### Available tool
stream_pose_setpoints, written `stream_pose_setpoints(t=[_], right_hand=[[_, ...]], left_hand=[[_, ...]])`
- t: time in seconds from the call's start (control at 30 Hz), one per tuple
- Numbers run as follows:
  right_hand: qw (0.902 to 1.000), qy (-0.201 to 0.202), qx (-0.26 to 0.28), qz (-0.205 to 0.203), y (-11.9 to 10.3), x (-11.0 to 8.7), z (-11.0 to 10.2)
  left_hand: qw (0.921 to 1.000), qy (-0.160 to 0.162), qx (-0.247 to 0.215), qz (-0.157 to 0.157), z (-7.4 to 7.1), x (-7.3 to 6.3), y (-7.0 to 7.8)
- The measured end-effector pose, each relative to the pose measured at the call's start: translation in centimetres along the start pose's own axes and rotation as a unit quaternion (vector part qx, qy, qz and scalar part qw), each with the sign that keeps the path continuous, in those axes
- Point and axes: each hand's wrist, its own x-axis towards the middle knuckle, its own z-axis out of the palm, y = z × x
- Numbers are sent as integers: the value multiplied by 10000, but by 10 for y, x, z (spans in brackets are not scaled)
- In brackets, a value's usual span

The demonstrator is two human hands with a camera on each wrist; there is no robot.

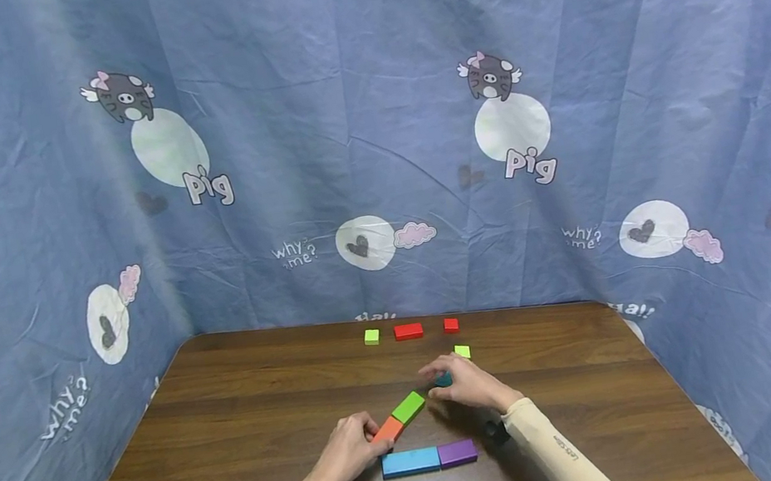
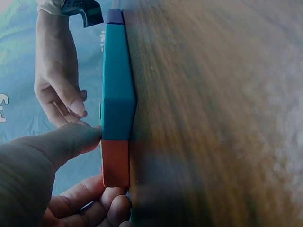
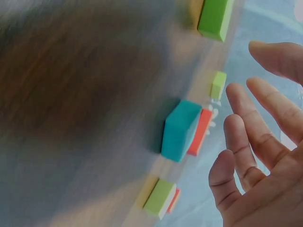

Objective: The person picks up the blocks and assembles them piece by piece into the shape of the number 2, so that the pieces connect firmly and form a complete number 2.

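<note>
My left hand (image 1: 347, 453) holds an orange block (image 1: 388, 429) between thumb and fingers, also seen as the orange block (image 2: 116, 163) in the left wrist view. End to end with it lies a bright green block (image 1: 408, 408), the pair slanting up to the right. My right hand (image 1: 471, 385) hovers over a teal block (image 1: 444, 380). In the right wrist view its fingers (image 3: 241, 142) are spread and relaxed, apart from the teal block (image 3: 180, 130). Nearer me, a blue block (image 1: 410, 462) and a purple block (image 1: 457, 453) form a straight row.
Along the far side of the brown wooden table (image 1: 244, 397) lie a small lime block (image 1: 371, 337), a red block (image 1: 408, 331) and a smaller red block (image 1: 451, 324). Another lime block (image 1: 462, 352) sits just beyond my right hand. A blue printed cloth (image 1: 401, 145) hangs behind.
</note>
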Motion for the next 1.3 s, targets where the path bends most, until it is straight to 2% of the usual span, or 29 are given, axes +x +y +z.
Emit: stream_pose_setpoints(t=[0.17,0.4,0.6,0.83,1.1,1.3], right_hand=[[9991,142,391,14,6,-4,-8],[9971,370,632,219,11,-11,-16],[9961,558,586,339,17,-14,-21],[9968,563,447,349,25,-15,-22],[9947,556,789,351,31,-16,-16],[9941,816,512,490,37,-15,-10]], left_hand=[[10000,-37,-36,-8,-1,0,1],[9998,-138,-139,-52,-1,0,0],[9996,-194,-219,-47,-1,0,-1],[9999,-126,-108,-34,0,0,0],[9999,-128,-79,-63,2,-2,-1],[9999,-100,-78,-57,1,-1,-1]])
